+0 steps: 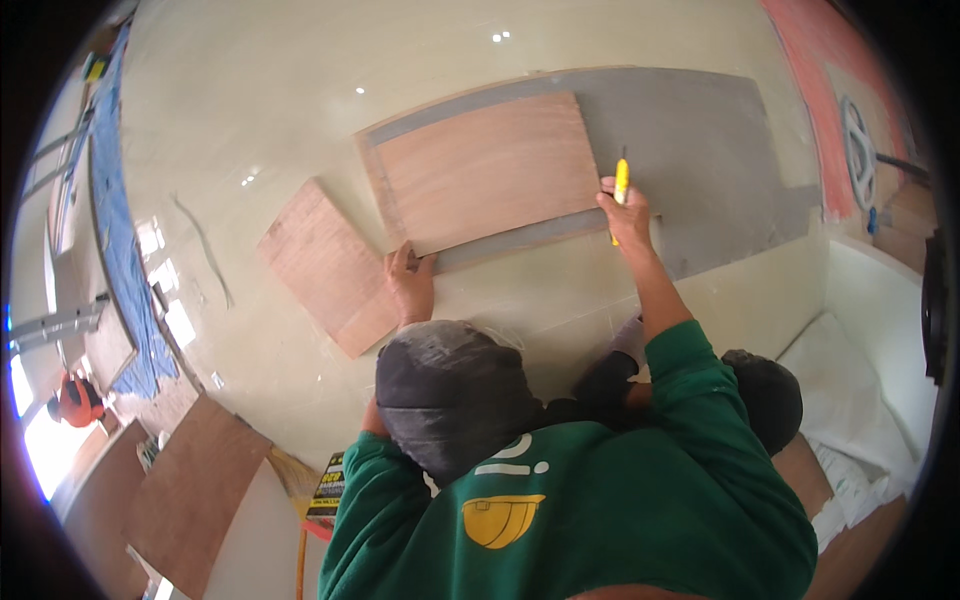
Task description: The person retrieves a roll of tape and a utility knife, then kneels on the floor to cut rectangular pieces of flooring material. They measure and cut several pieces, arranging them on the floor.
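**Knife at board edge, left hand bracing**

Your right hand (625,205) grips the yellow utility knife (621,183), blade up, at the right edge of the plywood board (490,170). The board lies on the grey sheet (690,140). Your left hand (410,280) presses flat on the board's near-left corner, holding nothing. A second plywood piece (325,265) lies just left.
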